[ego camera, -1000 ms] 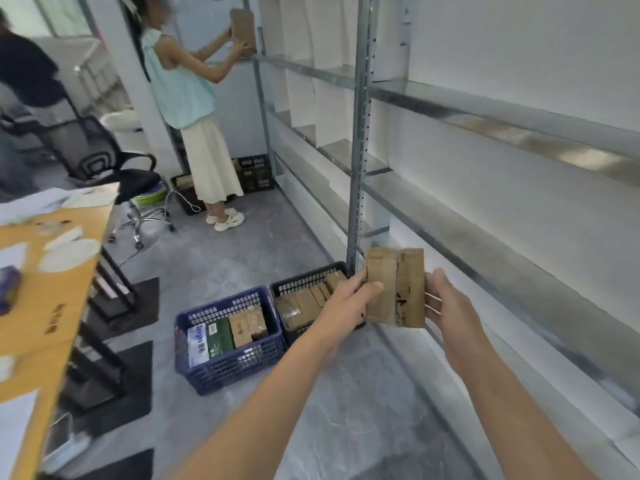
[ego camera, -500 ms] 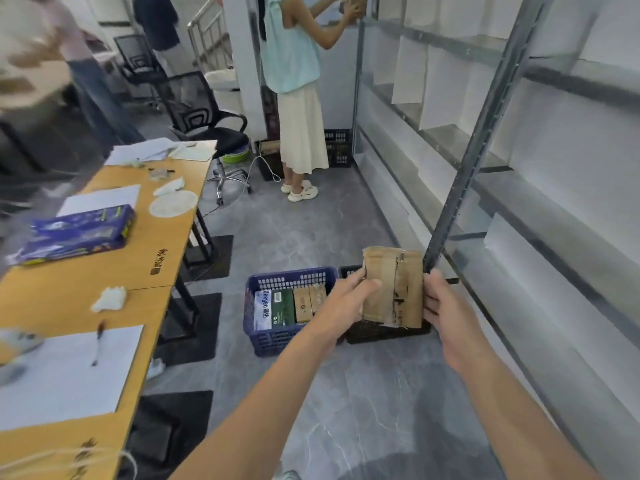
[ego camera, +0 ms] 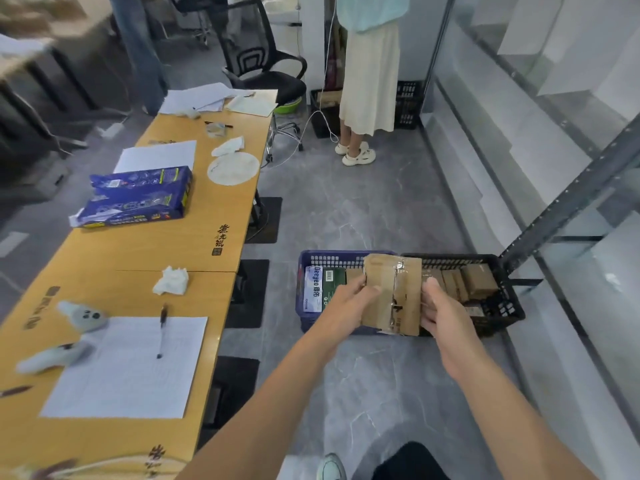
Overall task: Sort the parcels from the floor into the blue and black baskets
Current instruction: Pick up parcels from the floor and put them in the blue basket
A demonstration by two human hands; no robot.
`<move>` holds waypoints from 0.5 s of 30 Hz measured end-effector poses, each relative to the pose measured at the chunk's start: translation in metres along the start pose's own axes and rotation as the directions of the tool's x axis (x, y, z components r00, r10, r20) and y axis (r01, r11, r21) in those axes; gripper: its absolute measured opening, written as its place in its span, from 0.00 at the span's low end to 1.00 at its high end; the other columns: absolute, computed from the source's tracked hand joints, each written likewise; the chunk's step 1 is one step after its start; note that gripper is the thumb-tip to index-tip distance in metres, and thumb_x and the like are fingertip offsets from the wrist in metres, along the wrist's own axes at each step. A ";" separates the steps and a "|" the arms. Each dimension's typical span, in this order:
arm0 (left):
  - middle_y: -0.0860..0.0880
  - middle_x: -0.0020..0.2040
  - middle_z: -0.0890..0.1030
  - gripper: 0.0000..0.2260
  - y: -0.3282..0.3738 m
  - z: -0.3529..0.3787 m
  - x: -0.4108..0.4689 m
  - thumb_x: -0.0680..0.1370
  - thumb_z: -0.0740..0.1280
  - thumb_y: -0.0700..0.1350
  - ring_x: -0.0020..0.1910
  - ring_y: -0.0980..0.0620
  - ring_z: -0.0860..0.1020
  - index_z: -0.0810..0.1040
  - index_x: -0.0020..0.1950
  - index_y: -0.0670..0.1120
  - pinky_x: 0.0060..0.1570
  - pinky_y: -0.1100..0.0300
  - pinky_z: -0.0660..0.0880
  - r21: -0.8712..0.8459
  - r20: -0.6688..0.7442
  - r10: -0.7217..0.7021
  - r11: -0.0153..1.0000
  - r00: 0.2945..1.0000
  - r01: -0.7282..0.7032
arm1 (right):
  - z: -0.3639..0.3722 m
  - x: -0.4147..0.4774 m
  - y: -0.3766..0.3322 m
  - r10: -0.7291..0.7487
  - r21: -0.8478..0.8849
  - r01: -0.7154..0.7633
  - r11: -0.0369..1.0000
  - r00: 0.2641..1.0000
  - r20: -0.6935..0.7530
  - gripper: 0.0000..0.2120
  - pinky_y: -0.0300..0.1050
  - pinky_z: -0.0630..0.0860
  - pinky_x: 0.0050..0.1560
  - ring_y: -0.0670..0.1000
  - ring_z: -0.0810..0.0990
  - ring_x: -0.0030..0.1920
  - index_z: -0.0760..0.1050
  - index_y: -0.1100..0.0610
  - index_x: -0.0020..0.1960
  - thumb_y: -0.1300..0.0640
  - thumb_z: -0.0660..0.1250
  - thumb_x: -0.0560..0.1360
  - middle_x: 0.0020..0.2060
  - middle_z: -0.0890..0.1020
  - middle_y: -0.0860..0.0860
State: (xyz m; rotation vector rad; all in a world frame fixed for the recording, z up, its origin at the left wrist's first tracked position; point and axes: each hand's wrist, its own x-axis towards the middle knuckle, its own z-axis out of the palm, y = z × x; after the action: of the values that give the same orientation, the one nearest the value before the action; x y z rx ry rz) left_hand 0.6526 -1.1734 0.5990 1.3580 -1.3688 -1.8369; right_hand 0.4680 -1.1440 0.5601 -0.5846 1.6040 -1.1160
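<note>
Both hands clamp one parcel (ego camera: 393, 294) above the baskets: left hand (ego camera: 348, 304) on its left edge, right hand (ego camera: 446, 311) on its right. It hides the blue basket's (ego camera: 304, 289) right side and the black basket's (ego camera: 505, 299) left.

I had the parcel (ego camera: 393, 296) low centre of frame, left hand (ego camera: 346, 303) on its left side, right hand (ego camera: 446, 315) on its right. Left basket (ego camera: 311, 259) and right basket (ego camera: 507, 306) sat side by side on the floor (ego camera: 346, 209) behind it. Table (ego camera: 156, 244) ran down frame left, rack (ego camera: 561, 202) down frame right.
</note>
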 end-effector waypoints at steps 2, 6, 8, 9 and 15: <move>0.63 0.51 0.81 0.10 -0.007 -0.017 0.018 0.86 0.61 0.48 0.45 0.70 0.81 0.77 0.53 0.64 0.36 0.76 0.73 -0.018 -0.010 -0.029 0.999 1.000 0.029 | 0.018 0.020 0.004 0.041 -0.016 -0.041 0.999 0.999 0.025 0.16 0.39 0.76 0.49 0.43 0.84 0.55 0.81 0.49 0.63 0.45 0.56 0.88 0.54 0.87 0.46; 0.64 0.41 0.85 0.12 -0.016 -0.046 0.060 0.87 0.61 0.44 0.38 0.70 0.82 0.77 0.51 0.61 0.37 0.74 0.75 -0.050 -0.046 -0.101 0.994 0.994 0.099 | 0.047 0.069 0.010 0.110 -0.048 -0.107 0.993 0.993 0.049 0.15 0.40 0.77 0.48 0.43 0.86 0.51 0.82 0.49 0.58 0.45 0.58 0.87 0.46 0.89 0.42; 0.65 0.41 0.86 0.11 -0.020 -0.060 0.087 0.86 0.62 0.46 0.40 0.69 0.82 0.77 0.51 0.61 0.41 0.74 0.76 -0.046 -0.074 -0.139 0.990 0.987 0.136 | 0.061 0.097 0.012 0.139 -0.044 -0.136 0.990 0.988 0.066 0.14 0.40 0.77 0.49 0.44 0.85 0.54 0.81 0.48 0.58 0.45 0.58 0.87 0.48 0.89 0.43; 0.65 0.43 0.86 0.09 -0.025 -0.069 0.105 0.86 0.62 0.48 0.44 0.67 0.83 0.78 0.51 0.62 0.46 0.72 0.77 -0.034 -0.093 -0.165 0.986 0.982 0.163 | 0.069 0.115 0.013 0.155 -0.044 -0.152 0.987 0.985 0.080 0.14 0.40 0.77 0.49 0.44 0.85 0.55 0.81 0.48 0.60 0.45 0.58 0.87 0.50 0.88 0.44; 0.51 0.61 0.83 0.21 -0.052 -0.105 0.226 0.75 0.66 0.63 0.64 0.47 0.80 0.80 0.64 0.55 0.71 0.42 0.72 -0.008 -0.194 -0.318 0.946 0.928 0.323 | 0.107 0.238 0.030 0.254 -0.087 -0.244 0.966 0.958 0.136 0.14 0.52 0.79 0.63 0.48 0.84 0.61 0.79 0.46 0.64 0.44 0.58 0.87 0.58 0.86 0.46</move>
State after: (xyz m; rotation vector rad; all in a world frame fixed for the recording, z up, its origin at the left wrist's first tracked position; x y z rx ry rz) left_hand 0.6669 -1.3822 0.4542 1.8098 -1.1231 -1.8310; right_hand 0.4935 -1.3645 0.4190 -0.4824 1.5455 -0.8149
